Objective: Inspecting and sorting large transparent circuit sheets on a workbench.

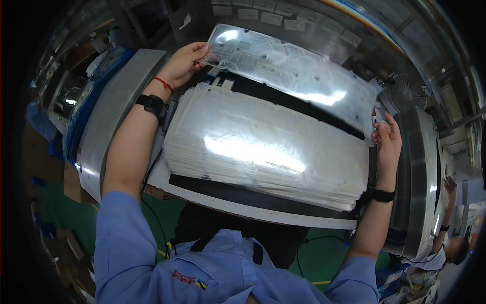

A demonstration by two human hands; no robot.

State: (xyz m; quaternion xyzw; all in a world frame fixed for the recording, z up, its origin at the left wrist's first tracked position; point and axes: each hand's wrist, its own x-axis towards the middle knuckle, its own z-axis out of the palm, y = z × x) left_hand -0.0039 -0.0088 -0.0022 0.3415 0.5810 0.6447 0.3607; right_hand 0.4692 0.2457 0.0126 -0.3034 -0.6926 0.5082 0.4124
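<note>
My left hand [191, 62] pinches the left end of a clear plastic circuit film [288, 71] between thumb and fingers. The film is raised and tilted, with printed traces and bright glare on it. My right hand [388, 139] is closed at the film's right end, thumb and fingertips at its edge. A red and white pen-like thing [374, 116] shows beside those fingertips; whether they hold it I cannot tell. In front of the raised film lies a thick stack of similar films [263, 137], its near edges fanned out. A black strip shows between film and stack.
The stack rests on a black mat [228, 191] on a white-edged table [283, 217]. Metal panels [119, 106] flank it left and right. A small fan [405, 93] stands at the back right. Another person [450, 251] is at the far right, one arm raised.
</note>
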